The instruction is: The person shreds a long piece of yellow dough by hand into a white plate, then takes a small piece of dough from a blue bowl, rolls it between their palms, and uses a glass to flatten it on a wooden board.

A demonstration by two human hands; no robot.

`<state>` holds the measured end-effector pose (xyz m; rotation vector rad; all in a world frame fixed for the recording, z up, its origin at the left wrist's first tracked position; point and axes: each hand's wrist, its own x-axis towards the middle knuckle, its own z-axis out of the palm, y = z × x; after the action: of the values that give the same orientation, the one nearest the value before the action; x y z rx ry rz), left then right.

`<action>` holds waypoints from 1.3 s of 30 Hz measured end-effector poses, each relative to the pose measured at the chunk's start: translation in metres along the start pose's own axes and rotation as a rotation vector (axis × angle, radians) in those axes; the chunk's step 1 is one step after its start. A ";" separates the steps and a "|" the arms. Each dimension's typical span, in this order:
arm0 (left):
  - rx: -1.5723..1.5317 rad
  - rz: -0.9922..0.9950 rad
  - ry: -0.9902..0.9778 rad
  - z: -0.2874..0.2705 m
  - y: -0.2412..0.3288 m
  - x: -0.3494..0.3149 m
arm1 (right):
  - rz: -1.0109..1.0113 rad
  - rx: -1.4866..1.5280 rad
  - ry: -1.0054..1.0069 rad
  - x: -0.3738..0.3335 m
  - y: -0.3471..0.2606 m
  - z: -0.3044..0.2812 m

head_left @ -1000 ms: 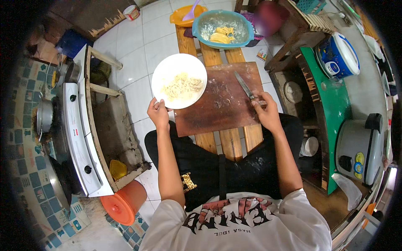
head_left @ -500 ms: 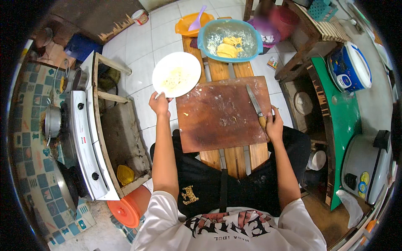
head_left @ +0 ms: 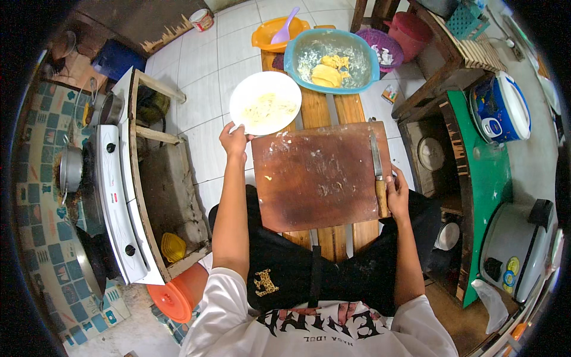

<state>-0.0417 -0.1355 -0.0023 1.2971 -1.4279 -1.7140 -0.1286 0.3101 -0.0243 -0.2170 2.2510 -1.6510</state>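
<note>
My left hand [head_left: 234, 141] grips the near rim of a white plate [head_left: 250, 89], thumb on top. Yellowish-white residue coats the middle of this plate, which is held beyond the board's far left corner. A brown wooden cutting board [head_left: 315, 184], dusted with white smears and a small yellow scrap, lies before me on a slatted wooden bench [head_left: 336, 238]. Along its right edge rests a knife [head_left: 380, 184], blade pointing away. My right hand [head_left: 397, 193] is closed at that edge, thumb against the knife's wooden handle; its fingertips are partly hidden.
Beyond the board stands a blue basin [head_left: 290, 59] holding yellow dough [head_left: 327, 75]. Behind it is an orange basin [head_left: 262, 37] with a purple spoon [head_left: 286, 27]. A gas stove [head_left: 113, 202] stands left; a green-topped counter [head_left: 491, 178] with a rice cooker [head_left: 517, 250] stands right.
The plate in my left hand has shifted slightly right. The board has come a little nearer to me. The knife has moved to the board's right edge and lies straighter.
</note>
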 end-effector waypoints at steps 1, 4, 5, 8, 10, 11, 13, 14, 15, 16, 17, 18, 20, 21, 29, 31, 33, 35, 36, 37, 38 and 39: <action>0.015 -0.002 -0.019 0.001 0.001 0.000 | 0.004 0.007 -0.008 0.001 0.003 -0.002; 0.020 -0.028 -0.002 0.010 0.000 -0.002 | -0.050 -0.036 0.051 0.001 0.008 -0.001; 0.015 -0.034 -0.018 0.011 0.000 -0.003 | -0.013 -0.046 0.049 0.000 0.008 -0.002; 0.037 -0.018 -0.033 0.015 -0.004 -0.001 | 0.044 -0.093 0.048 -0.001 0.000 -0.004; 0.107 0.041 -0.004 0.018 -0.009 0.005 | 0.018 -0.141 0.050 0.000 -0.001 -0.005; 0.125 0.046 0.003 0.018 -0.012 0.007 | 0.011 -0.160 0.045 0.000 -0.002 -0.006; 0.160 0.054 0.014 0.020 -0.015 0.007 | -0.002 -0.198 0.037 0.002 -0.009 -0.006; 0.156 0.057 0.000 0.019 -0.016 0.007 | 0.040 -0.284 0.032 0.002 -0.014 -0.008; 0.150 0.062 -0.013 0.016 -0.018 0.009 | -0.073 -0.348 0.119 0.005 -0.025 -0.006; 0.144 0.066 -0.029 0.015 -0.018 0.008 | -0.185 -0.412 0.210 0.011 -0.034 -0.004; 0.144 0.049 -0.043 0.013 -0.018 0.006 | -0.296 -0.474 0.299 0.017 -0.044 -0.001; 0.143 0.032 -0.063 0.014 -0.013 0.000 | -0.267 -0.472 0.311 0.027 -0.061 0.001; 0.167 0.025 -0.098 0.012 -0.010 -0.008 | -0.499 -0.500 0.332 0.055 -0.092 0.010; 0.162 0.016 -0.106 0.011 -0.009 -0.011 | -0.553 -0.467 0.304 0.068 -0.114 0.018; 0.121 0.004 -0.175 0.001 -0.014 -0.016 | -0.664 -0.426 -0.059 0.215 -0.193 0.081; 0.104 0.012 -0.178 -0.002 -0.014 -0.022 | -0.587 -0.518 -0.146 0.249 -0.190 0.089; 0.085 -0.011 -0.188 -0.005 -0.014 -0.026 | -0.542 -0.596 -0.184 0.270 -0.191 0.092; 0.026 -0.036 -0.186 -0.007 -0.013 -0.030 | -0.530 -0.658 -0.175 0.284 -0.193 0.093; 0.023 -0.051 -0.196 -0.009 -0.015 -0.031 | -0.525 -0.667 -0.194 0.286 -0.193 0.095; 0.018 -0.043 -0.188 -0.009 -0.016 -0.031 | -0.529 -0.723 -0.212 0.289 -0.193 0.098; 0.013 -0.035 -0.179 -0.009 -0.018 -0.031 | -0.532 -0.780 -0.230 0.293 -0.194 0.100; 0.003 -0.026 -0.170 -0.007 -0.019 -0.031 | -0.540 -0.840 -0.247 0.297 -0.194 0.101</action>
<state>-0.0207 -0.1058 -0.0098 1.1999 -1.5145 -1.8780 -0.3837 0.0644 0.0792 -1.2346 2.6730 -0.6731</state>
